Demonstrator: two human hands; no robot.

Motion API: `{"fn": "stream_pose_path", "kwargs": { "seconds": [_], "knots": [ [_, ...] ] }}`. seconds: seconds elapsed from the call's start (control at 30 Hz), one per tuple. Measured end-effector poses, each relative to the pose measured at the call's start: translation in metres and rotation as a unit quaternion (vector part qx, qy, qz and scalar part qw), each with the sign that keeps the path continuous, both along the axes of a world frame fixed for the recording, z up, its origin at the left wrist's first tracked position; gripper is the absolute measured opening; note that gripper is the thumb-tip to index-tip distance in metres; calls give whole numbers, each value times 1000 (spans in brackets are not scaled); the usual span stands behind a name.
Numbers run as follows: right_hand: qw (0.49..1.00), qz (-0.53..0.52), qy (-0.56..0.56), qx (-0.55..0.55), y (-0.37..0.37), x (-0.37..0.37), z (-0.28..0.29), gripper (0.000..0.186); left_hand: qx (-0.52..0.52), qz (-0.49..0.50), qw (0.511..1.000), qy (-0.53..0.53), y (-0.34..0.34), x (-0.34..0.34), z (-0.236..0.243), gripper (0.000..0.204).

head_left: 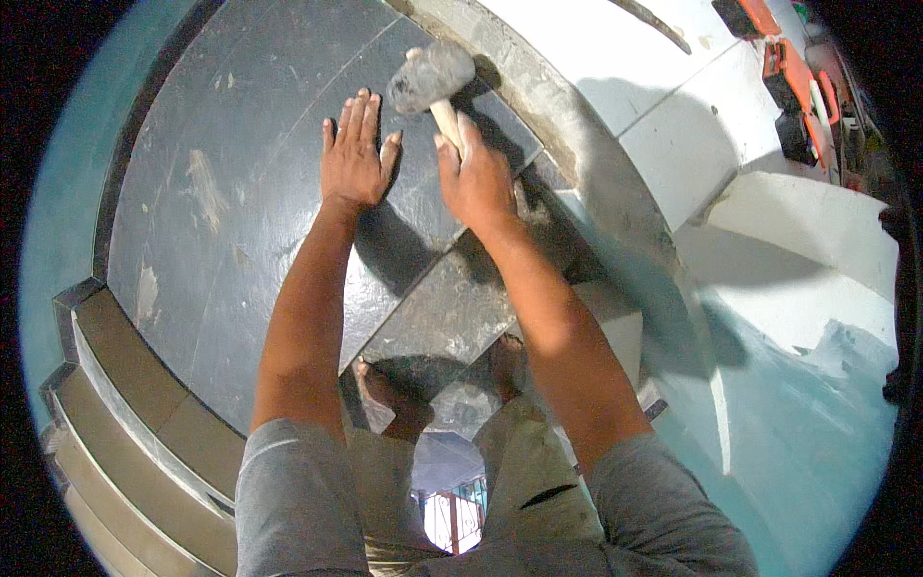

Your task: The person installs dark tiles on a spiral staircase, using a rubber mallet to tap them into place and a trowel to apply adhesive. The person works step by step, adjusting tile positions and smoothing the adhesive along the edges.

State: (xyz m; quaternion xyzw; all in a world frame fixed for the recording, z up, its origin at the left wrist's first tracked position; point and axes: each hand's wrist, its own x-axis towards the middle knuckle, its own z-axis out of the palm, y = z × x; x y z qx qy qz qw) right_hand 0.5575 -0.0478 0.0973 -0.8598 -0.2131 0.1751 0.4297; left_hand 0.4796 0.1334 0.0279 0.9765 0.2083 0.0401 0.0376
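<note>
My left hand (356, 163) lies flat with stretched fingers on a large dark grey floor tile (207, 115), which has pale smears on it. To its right, my right hand (476, 183) grips a mallet (430, 77) by its pale wooden handle. The mallet's grey, scuffed head is over the tile, near the rough cement edge (548, 87); I cannot tell whether it touches the tile. Below my hands is a duller, dusty dark tile (433, 298), and my bare feet show between my forearms.
Tan tiled steps (135, 442) descend at lower left beside a teal wall (72, 221). On the right are white tiles (673, 135), a white step (798, 216) and orange-and-black tools (785, 72). A teal-painted surface (788, 452) fills the lower right.
</note>
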Motion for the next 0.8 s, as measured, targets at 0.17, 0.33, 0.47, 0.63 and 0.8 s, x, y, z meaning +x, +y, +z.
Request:
{"fn": "stream_pose_path", "kwargs": {
  "seconds": [0.17,0.33,0.47,0.63,0.8],
  "knots": [
    [990,-39,92,101,-69,-45,19,35,18,-32,998,-41,6,-3,-11,68],
    [965,-55,237,-96,-224,-129,35,32,27,-60,993,-98,15,-1,-32,68],
    [966,-94,112,-214,-346,-189,29,32,50,-45,996,-54,23,2,-38,68],
    [969,1,-34,-245,-452,-196,-15,39,88,12,986,143,13,13,-12,69],
    [957,3,-80,-278,-488,-188,-26,49,-57,89,982,158,-25,34,19,79]
  ]
}}
